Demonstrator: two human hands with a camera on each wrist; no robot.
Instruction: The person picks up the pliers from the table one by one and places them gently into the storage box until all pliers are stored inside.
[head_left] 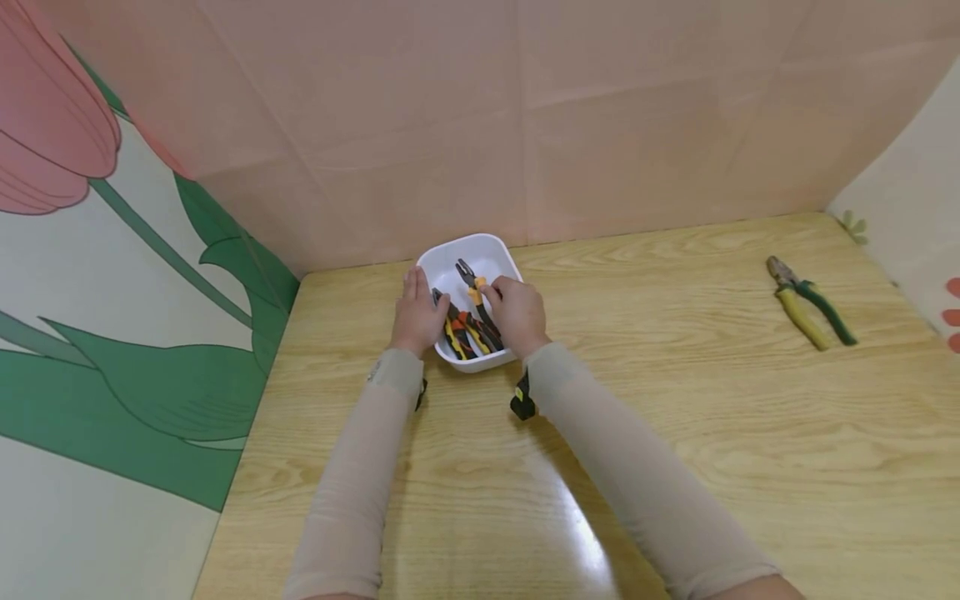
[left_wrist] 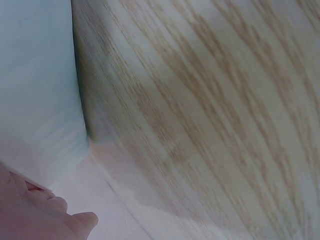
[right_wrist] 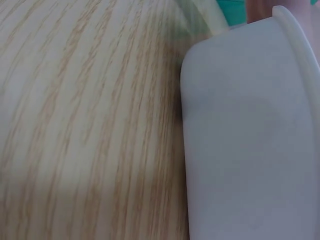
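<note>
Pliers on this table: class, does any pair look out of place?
Yes: one yellow-and-green pair of pliers lies alone at the far right of the table, apart from the white tub holding the other pliers between both hands.

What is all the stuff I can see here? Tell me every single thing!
white bowl: one, white, on the table near the back wall, between the two hands
pliers in the bowl: at least two, black with orange and yellow handles, lying inside the bowl
loose pliers: one, yellow and green handles, lying alone at the table's far right
table: one, light wood grain, under everything
back wall: one, pink panels, behind the table
tulip wall: one, pale with green leaves and a pink flower, on the left
left hand: one, resting against the bowl's left side
right hand: one, at the bowl's right side, fingers on an orange-handled pair
sleeves: two, beige, on both arms
</note>
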